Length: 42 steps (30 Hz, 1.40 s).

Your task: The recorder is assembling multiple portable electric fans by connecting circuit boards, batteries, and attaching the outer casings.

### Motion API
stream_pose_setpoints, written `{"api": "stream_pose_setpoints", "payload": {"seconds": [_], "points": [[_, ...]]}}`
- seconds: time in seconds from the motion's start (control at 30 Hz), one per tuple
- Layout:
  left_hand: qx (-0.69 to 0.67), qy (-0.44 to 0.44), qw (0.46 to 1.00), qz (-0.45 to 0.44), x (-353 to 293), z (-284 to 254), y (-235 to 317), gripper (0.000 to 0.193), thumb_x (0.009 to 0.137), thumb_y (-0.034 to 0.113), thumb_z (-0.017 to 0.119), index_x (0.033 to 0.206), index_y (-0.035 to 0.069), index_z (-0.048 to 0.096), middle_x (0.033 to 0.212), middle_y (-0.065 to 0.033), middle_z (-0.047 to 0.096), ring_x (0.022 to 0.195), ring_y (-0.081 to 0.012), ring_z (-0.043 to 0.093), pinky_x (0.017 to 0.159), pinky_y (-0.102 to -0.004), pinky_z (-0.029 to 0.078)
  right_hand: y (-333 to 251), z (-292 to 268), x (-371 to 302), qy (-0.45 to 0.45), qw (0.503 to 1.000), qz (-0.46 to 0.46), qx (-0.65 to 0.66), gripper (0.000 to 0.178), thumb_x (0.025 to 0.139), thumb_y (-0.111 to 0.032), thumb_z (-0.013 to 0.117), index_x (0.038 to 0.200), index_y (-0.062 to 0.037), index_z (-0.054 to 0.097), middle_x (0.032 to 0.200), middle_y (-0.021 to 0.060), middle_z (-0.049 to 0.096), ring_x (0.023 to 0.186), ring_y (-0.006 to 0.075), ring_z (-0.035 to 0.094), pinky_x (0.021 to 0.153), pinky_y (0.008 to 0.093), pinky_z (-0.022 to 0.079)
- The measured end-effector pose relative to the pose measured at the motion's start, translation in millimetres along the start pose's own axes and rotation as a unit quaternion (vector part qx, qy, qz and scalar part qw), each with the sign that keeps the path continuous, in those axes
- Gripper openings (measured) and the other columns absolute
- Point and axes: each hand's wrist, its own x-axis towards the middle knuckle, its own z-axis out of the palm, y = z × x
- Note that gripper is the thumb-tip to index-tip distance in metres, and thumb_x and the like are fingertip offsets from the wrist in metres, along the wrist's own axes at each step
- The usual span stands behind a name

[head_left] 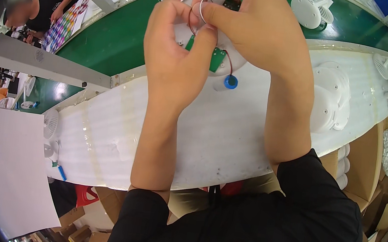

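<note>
Both my hands are raised at the far side of the table, over a white round plastic base (237, 64). A thin white wire (200, 10) curves between my fingertips. My left hand (175, 55) is closed in a pinch on the wire. From the right, my right hand (252, 28) also pinches the wire, close to the left fingers. A dark red wire (190, 21) hangs beside them. Under the hands, a green circuit board (217, 59) sits on the base, partly hidden. A lead joins it to a blue cylindrical battery (230, 82) on the white table cover.
White round plastic parts (329, 97) lie stacked on the right. Small white fans (311, 11) stand on the green conveyor (101, 45) beyond. A metal post (49, 65) crosses the left side. Cardboard boxes (365, 163) stand at lower right. Another person (42, 5) works at far left.
</note>
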Motion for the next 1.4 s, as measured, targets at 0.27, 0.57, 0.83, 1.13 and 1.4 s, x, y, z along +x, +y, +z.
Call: {"api": "stream_pose_setpoints", "payload": {"seconds": [0.27, 0.57, 0.83, 1.13, 1.4], "points": [[-0.004, 0.062, 0.998, -0.004, -2, 3, 1, 0.008, 0.085, 0.004, 0.055, 0.089, 0.006, 0.048, 0.085, -0.0049, 0.054, 0.074, -0.0138, 0.048, 0.067, -0.0257, 0.042, -7, 1, -4, -0.022, 0.999, -0.03, -0.025, 0.011, 0.082, -0.009, 0.065, 0.083, 0.0007, 0.069, 0.099, 0.0149, 0.057, 0.085, 0.0253, 0.055, 0.077, 0.0312, 0.047], [-0.069, 0.064, 0.994, -0.047, -2, -1, -4, 0.013, 0.084, 0.001, 0.051, 0.096, 0.006, 0.047, 0.093, -0.0074, 0.055, 0.079, -0.0143, 0.046, 0.07, -0.0263, 0.041, -3, 10, -2, 0.0, 0.995, -0.062, -0.08, 0.01, 0.083, -0.006, 0.063, 0.085, 0.0001, 0.071, 0.095, 0.0136, 0.055, 0.084, 0.0244, 0.054, 0.076, 0.031, 0.046], [-0.232, -0.026, 0.967, -0.101, 5, -6, -7, 0.022, 0.086, -0.002, 0.047, 0.107, 0.006, 0.046, 0.096, -0.0086, 0.057, 0.081, -0.0127, 0.049, 0.072, -0.0248, 0.041, 12, 16, 2, 0.09, 0.977, -0.124, -0.149, 0.014, 0.083, -0.002, 0.059, 0.085, -0.0006, 0.073, 0.093, 0.0136, 0.053, 0.082, 0.0264, 0.053, 0.075, 0.0327, 0.047], [-0.328, -0.088, 0.926, -0.163, 10, -19, -12, 0.028, 0.086, -0.006, 0.047, 0.112, 0.006, 0.048, 0.099, -0.0099, 0.059, 0.08, -0.0114, 0.052, 0.068, -0.0215, 0.041, 18, 18, 9, 0.059, 0.978, -0.119, -0.158, 0.014, 0.08, 0.0, 0.059, 0.081, 0.0013, 0.073, 0.092, 0.0133, 0.054, 0.083, 0.0266, 0.054, 0.075, 0.0331, 0.047], [-0.181, -0.133, 0.968, -0.117, 13, -41, -8, 0.02, 0.087, -0.007, 0.05, 0.104, 0.003, 0.056, 0.09, -0.0081, 0.064, 0.069, -0.0097, 0.053, 0.061, -0.0195, 0.042, 20, 8, 13, 0.039, 0.977, -0.151, -0.148, 0.013, 0.078, 0.0, 0.059, 0.08, 0.0011, 0.072, 0.094, 0.0132, 0.058, 0.082, 0.0257, 0.056, 0.074, 0.0325, 0.047]]}}
